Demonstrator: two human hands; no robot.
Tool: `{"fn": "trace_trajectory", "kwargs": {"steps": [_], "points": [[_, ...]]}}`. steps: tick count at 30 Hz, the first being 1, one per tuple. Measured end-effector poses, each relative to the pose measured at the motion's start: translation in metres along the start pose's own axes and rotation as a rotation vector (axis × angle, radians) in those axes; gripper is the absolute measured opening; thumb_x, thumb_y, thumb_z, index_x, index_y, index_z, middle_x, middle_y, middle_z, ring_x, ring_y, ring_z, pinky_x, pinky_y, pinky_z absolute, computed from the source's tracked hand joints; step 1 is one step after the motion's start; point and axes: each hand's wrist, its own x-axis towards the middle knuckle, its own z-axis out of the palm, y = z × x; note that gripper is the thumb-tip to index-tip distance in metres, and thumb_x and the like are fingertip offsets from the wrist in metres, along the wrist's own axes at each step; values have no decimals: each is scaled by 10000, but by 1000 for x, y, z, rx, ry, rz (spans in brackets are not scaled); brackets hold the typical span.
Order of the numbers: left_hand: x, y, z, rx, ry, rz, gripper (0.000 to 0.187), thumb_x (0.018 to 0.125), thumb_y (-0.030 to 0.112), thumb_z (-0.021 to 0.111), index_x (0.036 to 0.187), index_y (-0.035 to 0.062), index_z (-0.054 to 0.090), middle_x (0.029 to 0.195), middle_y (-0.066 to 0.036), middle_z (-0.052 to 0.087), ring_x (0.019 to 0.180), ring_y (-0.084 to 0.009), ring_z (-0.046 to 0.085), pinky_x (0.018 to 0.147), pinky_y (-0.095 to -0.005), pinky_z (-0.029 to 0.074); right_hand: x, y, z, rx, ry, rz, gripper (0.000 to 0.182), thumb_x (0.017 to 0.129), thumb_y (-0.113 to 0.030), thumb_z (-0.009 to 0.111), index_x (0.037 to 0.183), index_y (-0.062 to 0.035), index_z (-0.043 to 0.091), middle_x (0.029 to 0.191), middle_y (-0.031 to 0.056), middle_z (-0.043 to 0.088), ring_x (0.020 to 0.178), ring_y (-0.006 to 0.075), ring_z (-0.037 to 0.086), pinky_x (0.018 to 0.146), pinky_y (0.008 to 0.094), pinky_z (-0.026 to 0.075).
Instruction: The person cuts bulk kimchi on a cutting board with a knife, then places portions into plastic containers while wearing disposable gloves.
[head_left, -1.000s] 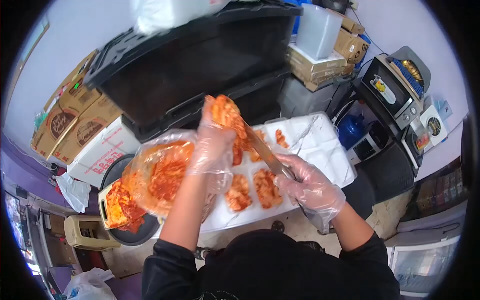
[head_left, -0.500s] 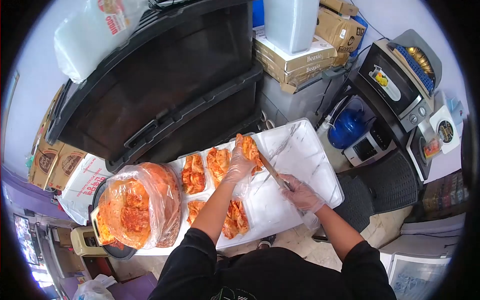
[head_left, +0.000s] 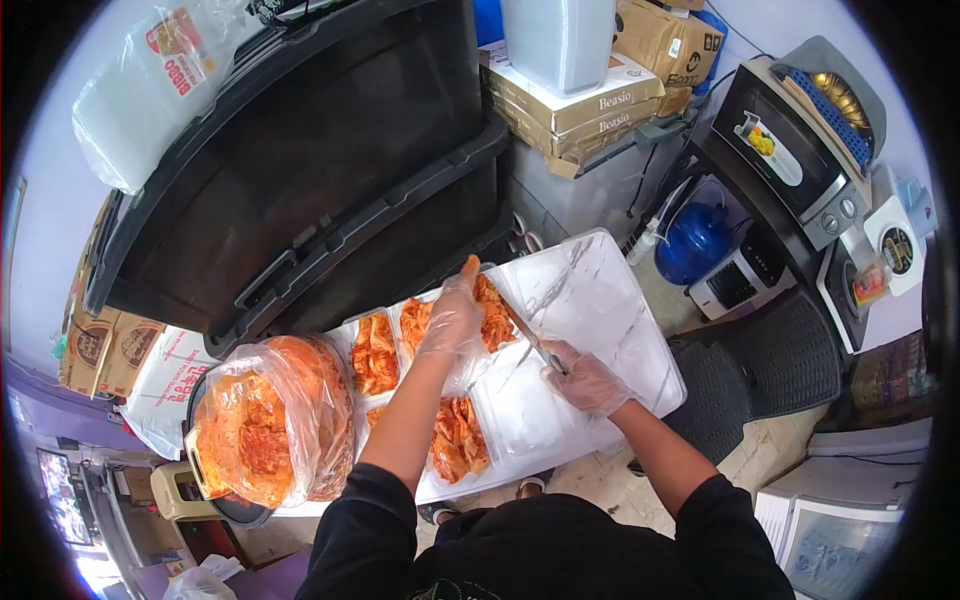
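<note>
Clear plastic gloves (head_left: 598, 392) cover both hands, the right hand (head_left: 585, 378) clenched round a knife (head_left: 527, 331) whose blade slants toward the left hand (head_left: 453, 318), which touches the red-orange portion (head_left: 496, 318) just beside its fingers, perhaps to steady it, though whether they grip it I cannot tell.

The knife (head_left: 530, 335) is held at a slant, its narrow metal blade pointing toward eleven o'clock and its handle mostly covered. The blade's far end reaches the three o'clock edge of a food portion (head_left: 495, 318), glossy, red-orange and crumpled, its nine o'clock side partly hidden from view.
</note>
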Motion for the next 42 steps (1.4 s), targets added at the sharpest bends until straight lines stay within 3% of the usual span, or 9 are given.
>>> {"fn": "trace_trajectory", "kwargs": {"steps": [4, 10, 18, 25, 27, 31, 33, 35, 42], "points": [[34, -37, 42, -98, 29, 40, 621, 897, 21, 494, 1495, 144, 381, 1381, -273, 500, 1241, -392, 532, 1044, -430, 441, -10, -5, -1, 19, 41, -19, 512, 932, -318, 574, 1386, -125, 439, 988, 291, 651, 969, 461, 622, 854, 476, 480], [32, -31, 60, 240, 180, 180, 372, 934, 73, 428, 1276, 19, 565, 1212, -260, 613, 1112, -413, 604, 964, -460, 483, -46, -22, -14, 50, 68, -17, 534, 935, -303, 573, 1398, -77, 434, 1099, 292, 635, 1035, 444, 614, 911, 463, 471], [35, -32, 57, 203, 175, 40, 295, 795, 94, 626, 1068, -17, 640, 1101, -268, 650, 1074, -387, 629, 927, -426, 509, -56, -10, 1, 115, 44, 46, 539, 930, -297, 586, 1397, -73, 436, 1088, 286, 642, 1027, 433, 624, 900, 444, 476], [16, -8, 21, 346, 9, 107, 329, 819, 112, 572, 1091, -53, 657, 985, -290, 676, 924, -391, 683, 809, -411, 531, -54, 11, 10, 245, 20, 26, 531, 934, -300, 594, 1394, -77, 450, 1171, 256, 632, 1077, 387, 627, 929, 395, 470], [15, -14, 19, -262, 95, -211, 399, 747, 102, 677, 1131, -4, 678, 984, -257, 694, 906, -363, 698, 806, -392, 552, -58, 17, 11, 279, 32, 16, 523, 937, -294, 589, 1392, -75, 453, 1196, 247, 626, 1098, 381, 620, 942, 392, 465], [40, -30, 5, -157, 152, -98, 299, 833, 101, 547, 1074, 11, 699, 780, -182, 705, 741, -233, 698, 702, -332, 527, -64, 3, -2, 271, 59, -2, 509, 945, -281, 581, 1393, -72, 458, 1236, 230, 616, 1143, 371, 605, 973, 384, 453], [42, -24, -8, -202, 80, -153, 279, 846, 112, 553, 1053, 12, 710, 836, -182, 719, 771, -225, 702, 718, -325, 529, -60, 6, -1, 252, 76, -30, 513, 944, -278, 585, 1396, -72, 456, 1232, 227, 619, 1141, 367, 605, 972, 382, 452], [49, -30, -15, -83, 128, 20, 273, 854, 97, 547, 1058, 13, 708, 870, -165, 725, 778, -209, 693, 725, -316, 528, -58, 6, 0, 234, 96, -59, 516, 944, -274, 588, 1400, -72, 455, 1227, 224, 621, 1140, 364, 606, 972, 379, 452], [13, 18, -46, -190, 152, -60, 283, 855, 89, 558, 1092, 3, 686, 831, -158, 708, 713, -195, 663, 704, -322, 527, -57, -2, 3, 357, 63, -20, 541, 937, -272, 593, 1418, -73, 445, 1199, 218, 630, 1113, 330, 611, 961, 369, 451]]}}
